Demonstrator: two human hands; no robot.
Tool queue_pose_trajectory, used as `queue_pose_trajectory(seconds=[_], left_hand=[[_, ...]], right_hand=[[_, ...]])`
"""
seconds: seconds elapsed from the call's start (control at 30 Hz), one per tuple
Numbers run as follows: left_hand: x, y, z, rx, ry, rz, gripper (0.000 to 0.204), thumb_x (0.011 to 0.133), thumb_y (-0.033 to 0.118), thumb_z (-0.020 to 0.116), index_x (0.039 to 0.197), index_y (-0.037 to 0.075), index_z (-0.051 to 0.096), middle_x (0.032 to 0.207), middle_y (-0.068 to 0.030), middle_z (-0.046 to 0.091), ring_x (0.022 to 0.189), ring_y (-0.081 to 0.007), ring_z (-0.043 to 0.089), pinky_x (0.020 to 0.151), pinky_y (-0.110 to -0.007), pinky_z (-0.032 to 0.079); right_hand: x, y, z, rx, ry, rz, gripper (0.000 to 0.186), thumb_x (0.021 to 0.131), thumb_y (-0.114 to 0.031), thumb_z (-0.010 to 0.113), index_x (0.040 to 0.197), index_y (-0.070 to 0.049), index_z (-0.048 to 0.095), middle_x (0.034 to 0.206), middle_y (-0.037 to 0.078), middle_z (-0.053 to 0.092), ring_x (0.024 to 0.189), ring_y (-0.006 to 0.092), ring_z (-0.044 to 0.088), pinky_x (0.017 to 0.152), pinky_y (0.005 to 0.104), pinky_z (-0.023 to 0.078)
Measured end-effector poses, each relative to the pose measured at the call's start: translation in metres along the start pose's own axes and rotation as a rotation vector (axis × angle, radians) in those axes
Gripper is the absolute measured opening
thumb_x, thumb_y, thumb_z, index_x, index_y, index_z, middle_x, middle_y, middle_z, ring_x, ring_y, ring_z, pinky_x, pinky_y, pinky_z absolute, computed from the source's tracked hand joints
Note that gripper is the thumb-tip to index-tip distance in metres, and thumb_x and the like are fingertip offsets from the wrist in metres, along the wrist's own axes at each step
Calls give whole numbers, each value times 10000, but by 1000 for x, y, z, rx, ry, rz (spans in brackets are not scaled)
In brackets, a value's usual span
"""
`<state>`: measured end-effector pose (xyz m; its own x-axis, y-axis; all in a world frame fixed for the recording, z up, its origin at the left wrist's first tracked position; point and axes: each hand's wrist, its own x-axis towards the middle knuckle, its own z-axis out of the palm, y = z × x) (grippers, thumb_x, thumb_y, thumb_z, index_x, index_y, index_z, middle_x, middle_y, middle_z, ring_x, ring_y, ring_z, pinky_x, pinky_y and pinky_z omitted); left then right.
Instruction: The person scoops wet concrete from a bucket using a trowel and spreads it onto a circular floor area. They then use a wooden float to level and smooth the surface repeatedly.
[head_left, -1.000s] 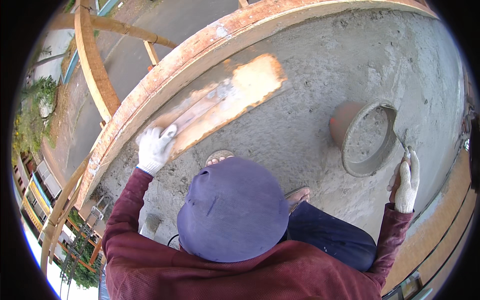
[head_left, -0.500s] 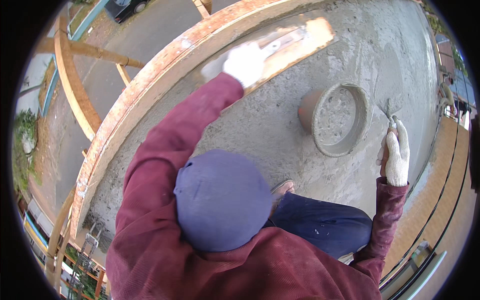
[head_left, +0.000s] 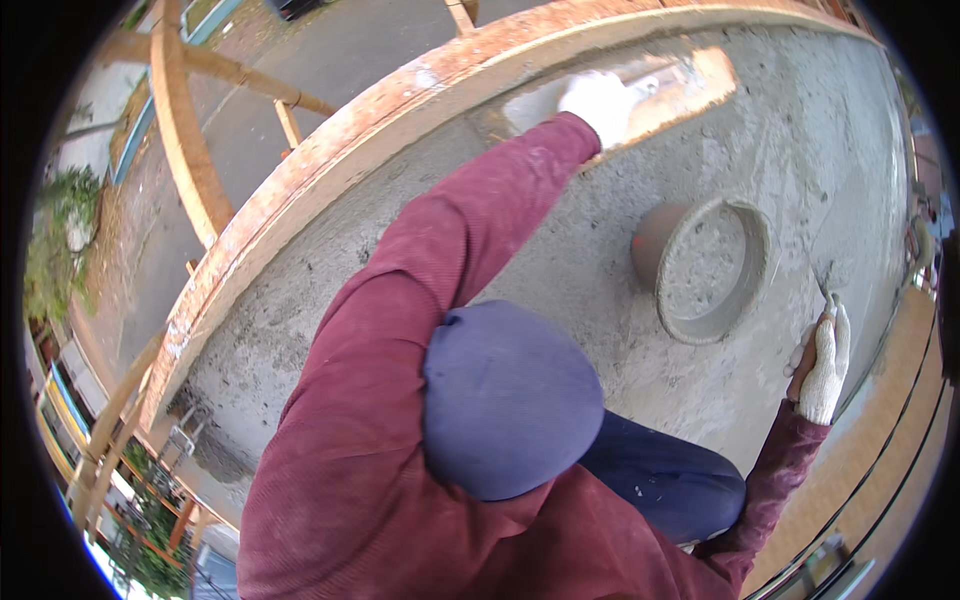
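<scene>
My left hand (head_left: 596, 108), in a white glove, grips a long wooden float (head_left: 703, 87) lying on the grey cement along the inner side of a curved board. My right hand (head_left: 821, 366), also gloved, is closed around the wooden handle of a trowel (head_left: 830, 278) at the right; its metal blade is smeared with cement and hard to make out against the surface. Between my hands, nearer the right, stands a round bucket (head_left: 651, 243) with wet grey mix inside.
A curved timber edge board (head_left: 262, 255) borders the cement slab (head_left: 540, 240). Past it are timber poles (head_left: 185, 150) and a road (head_left: 255, 70) far below. Dark cables (head_left: 880, 440) run at the right. My blue cap (head_left: 512, 395) and bent knee fill the lower middle.
My left hand has slid the float forward and to the right along the board, my arm now stretched out. My right hand still holds the trowel beside the bucket.
</scene>
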<state>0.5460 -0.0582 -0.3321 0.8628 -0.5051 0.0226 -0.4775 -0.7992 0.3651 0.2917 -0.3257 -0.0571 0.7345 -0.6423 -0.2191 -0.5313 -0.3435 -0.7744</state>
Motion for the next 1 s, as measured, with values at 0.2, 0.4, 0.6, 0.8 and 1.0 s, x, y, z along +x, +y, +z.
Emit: queue_pose_trajectory(seconds=[0.2, 0.4, 0.6, 0.8, 1.0], left_hand=[[-167, -67, -45, 14, -92, -59, 607, 1012, 202, 615, 1584, 353, 479, 1025, -176, 654, 853, -322, 685, 768, -449, 577], [-457, -177, -123, 229, -205, -289, 605, 851, 202, 790, 1421, 321, 623, 979, -122, 597, 943, -341, 624, 794, -512, 504], [-571, -221, -130, 234, -212, -324, 650, 820, 146, 819, 1428, 162, 589, 1241, -161, 637, 1184, -418, 589, 1025, -548, 440], [-403, -153, -114, 73, -169, -224, 570, 894, 137, 730, 1444, 224, 612, 878, -97, 590, 818, -302, 633, 681, -453, 521], [-185, -62, -42, -4, 84, -102, 588, 998, 362, 642, 1566, 300, 501, 1066, -155, 685, 974, -315, 692, 799, -476, 535]], right_hand=[[-13, 8, 18, -64, -85, -29, 541, 1091, -231, 567, 1561, 5, 443, 843, 2, 559, 557, 58, 489, 444, 223, 392], [4, 28, 31, -68, -149, 19, 560, 1082, -208, 576, 1576, 7, 422, 860, 18, 574, 575, 72, 505, 473, 234, 418], [6, 18, 30, -118, -171, 67, 583, 1075, -235, 595, 1576, 5, 419, 859, 21, 579, 590, 67, 522, 470, 229, 429], [14, 23, 31, -118, -199, 33, 554, 1089, -234, 566, 1580, -17, 426, 869, -33, 552, 592, 44, 464, 486, 209, 383], [11, 16, 29, -221, -180, 14, 580, 1087, -262, 559, 1613, -69, 409, 898, -18, 525, 605, 55, 452, 495, 220, 376]])
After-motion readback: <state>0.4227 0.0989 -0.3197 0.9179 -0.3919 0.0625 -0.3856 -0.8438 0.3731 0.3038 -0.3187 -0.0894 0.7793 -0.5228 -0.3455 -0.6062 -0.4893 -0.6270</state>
